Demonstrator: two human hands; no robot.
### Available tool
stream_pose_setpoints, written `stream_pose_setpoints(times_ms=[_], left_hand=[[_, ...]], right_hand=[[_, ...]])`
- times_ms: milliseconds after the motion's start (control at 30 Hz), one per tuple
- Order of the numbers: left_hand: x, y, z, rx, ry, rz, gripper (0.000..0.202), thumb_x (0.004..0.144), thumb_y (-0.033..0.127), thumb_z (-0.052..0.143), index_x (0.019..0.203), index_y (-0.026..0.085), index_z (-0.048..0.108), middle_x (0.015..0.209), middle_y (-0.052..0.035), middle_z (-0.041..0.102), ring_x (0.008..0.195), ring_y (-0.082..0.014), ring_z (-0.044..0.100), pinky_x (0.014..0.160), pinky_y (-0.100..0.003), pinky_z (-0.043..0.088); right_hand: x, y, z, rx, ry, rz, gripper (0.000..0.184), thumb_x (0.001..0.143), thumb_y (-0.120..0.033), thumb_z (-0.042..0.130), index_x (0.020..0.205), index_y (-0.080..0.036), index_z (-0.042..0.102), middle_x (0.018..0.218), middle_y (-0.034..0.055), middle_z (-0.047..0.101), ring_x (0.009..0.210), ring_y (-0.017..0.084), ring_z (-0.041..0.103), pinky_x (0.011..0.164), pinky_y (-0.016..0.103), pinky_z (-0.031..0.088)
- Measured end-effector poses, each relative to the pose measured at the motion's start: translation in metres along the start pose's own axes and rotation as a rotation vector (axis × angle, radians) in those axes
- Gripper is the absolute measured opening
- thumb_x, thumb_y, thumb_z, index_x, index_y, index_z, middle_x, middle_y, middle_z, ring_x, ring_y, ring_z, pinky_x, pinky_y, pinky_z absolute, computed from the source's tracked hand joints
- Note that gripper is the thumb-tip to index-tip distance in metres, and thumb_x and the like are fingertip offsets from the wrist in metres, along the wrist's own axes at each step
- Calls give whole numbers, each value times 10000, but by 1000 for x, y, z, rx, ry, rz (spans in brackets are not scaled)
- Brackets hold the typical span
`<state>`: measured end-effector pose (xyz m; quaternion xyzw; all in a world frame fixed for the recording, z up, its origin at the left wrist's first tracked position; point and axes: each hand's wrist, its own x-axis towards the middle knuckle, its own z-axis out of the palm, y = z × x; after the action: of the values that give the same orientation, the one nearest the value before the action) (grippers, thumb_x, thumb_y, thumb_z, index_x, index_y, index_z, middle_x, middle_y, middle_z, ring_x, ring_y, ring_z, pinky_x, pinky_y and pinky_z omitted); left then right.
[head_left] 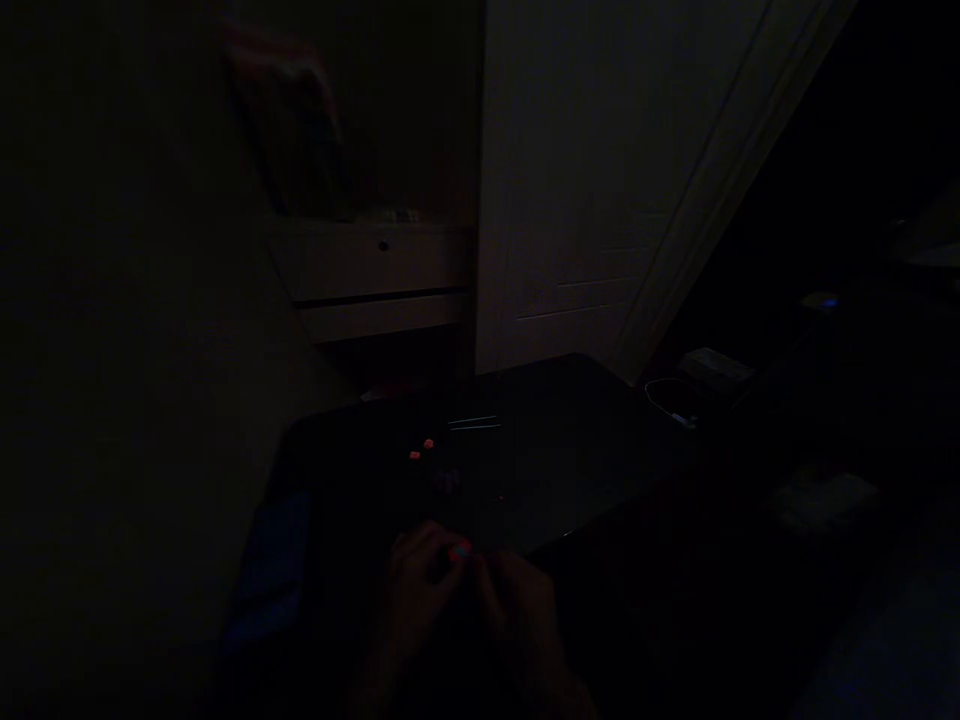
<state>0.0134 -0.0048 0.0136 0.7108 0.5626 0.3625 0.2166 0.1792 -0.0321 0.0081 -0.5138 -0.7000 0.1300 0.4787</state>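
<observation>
The scene is very dark. My left hand and my right hand meet at the near edge of a dark table, fingers curled together. Between their fingertips sits a small red-orange piece, pinched by both hands as far as I can tell. Two small orange bits lie further back on the table. Beyond them rests a thin pale stick-like item. A faint pale speck lies between those and my hands.
A pale door stands behind the table. Left of it is a light drawer unit with a knob. A white cable and a pale box lie right of the table. A blue shape is at the left.
</observation>
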Motion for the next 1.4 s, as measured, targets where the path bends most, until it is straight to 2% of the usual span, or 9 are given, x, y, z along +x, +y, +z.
stream_pose_setpoints(times_ms=[300, 500, 667, 867, 1133, 1400], left_hand=[[2, 2, 0, 2, 26, 3, 66, 871, 307, 747, 868, 260, 794, 885, -19, 786, 847, -245, 733, 831, -392, 524], [2, 3, -3, 8, -13, -15, 110, 828, 204, 734, 890, 268, 797, 921, -17, 797, 854, -244, 730, 818, -382, 525], [2, 4, -4, 7, -24, -21, 153, 815, 163, 708, 880, 269, 796, 915, -18, 794, 862, -244, 729, 819, -383, 522], [1, 2, -2, -12, 2, -13, 112, 830, 216, 722, 893, 266, 799, 925, -27, 798, 869, -245, 723, 829, -387, 528], [0, 0, -1, 25, 42, 34, 141, 892, 368, 695, 884, 269, 796, 880, -40, 787, 813, -234, 711, 801, -368, 546], [1, -3, -2, 20, 35, 32, 115, 885, 351, 710, 874, 270, 791, 876, -28, 788, 815, -238, 726, 804, -378, 551]], right_hand=[[2, 4, -3, -6, 52, 17, 523, 1137, -420, 366, 825, -193, 719, 694, 55, 754, 561, 164, 722, 560, 238, 532], [1, -10, -3, 69, 23, 6, 493, 1129, -405, 414, 789, -197, 704, 679, 35, 746, 559, 149, 717, 573, 220, 536], [0, -11, 1, 47, -10, -17, 521, 1139, -411, 377, 806, -191, 711, 687, 38, 753, 570, 150, 731, 578, 216, 524], [0, -3, 1, -9, 38, -8, 536, 1134, -412, 374, 740, -195, 665, 617, 30, 704, 489, 140, 678, 509, 220, 484], [2, -2, -3, 13, 45, 0, 465, 1127, -357, 400, 795, -196, 684, 681, 38, 744, 549, 149, 719, 558, 215, 522], [1, 0, -6, 65, 76, 60, 384, 1098, -326, 465, 849, -199, 728, 729, 48, 775, 602, 175, 748, 589, 240, 561]])
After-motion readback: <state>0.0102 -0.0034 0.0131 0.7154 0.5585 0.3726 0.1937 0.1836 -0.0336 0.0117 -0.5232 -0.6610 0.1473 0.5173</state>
